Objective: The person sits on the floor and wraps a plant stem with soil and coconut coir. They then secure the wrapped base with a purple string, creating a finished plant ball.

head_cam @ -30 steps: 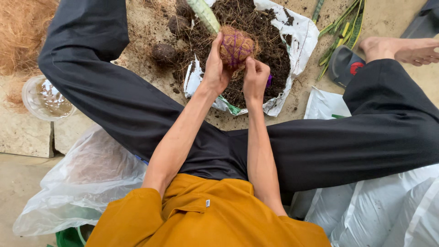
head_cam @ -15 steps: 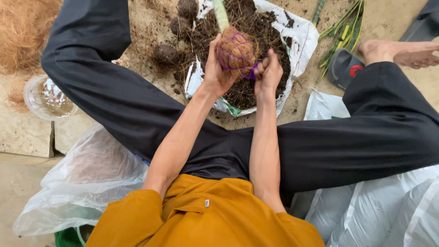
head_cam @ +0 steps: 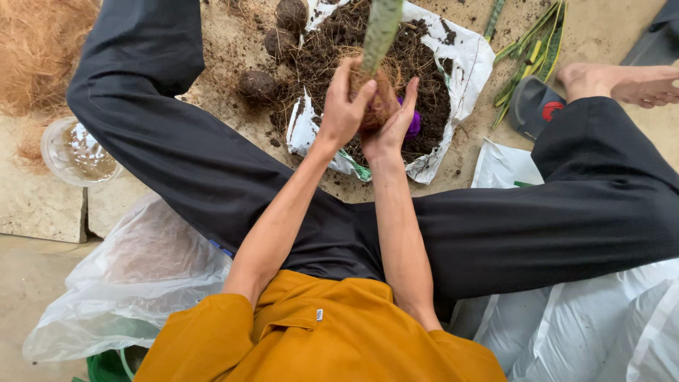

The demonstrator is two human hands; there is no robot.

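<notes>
My left hand (head_cam: 345,105) and my right hand (head_cam: 395,122) wrap around a brown fibre-covered root ball (head_cam: 382,102) with a tall green leaf (head_cam: 382,28) rising from it. Both hands hold it upright above a white plastic sheet (head_cam: 463,78) heaped with dark soil (head_cam: 424,64). A purple object (head_cam: 413,124) shows behind my right fingers. I sit with my legs in black trousers spread on either side of the sheet.
Several round fibre balls (head_cam: 258,85) lie left of the soil. A pile of coconut fibre (head_cam: 39,49) and a clear bowl (head_cam: 74,152) sit far left. Loose green leaves (head_cam: 530,64), a sandal (head_cam: 534,106) and plastic bags (head_cam: 127,276) surround me.
The root ball has been turned upright so its green leaf points toward the camera, and my hands have closed more tightly around its sides.
</notes>
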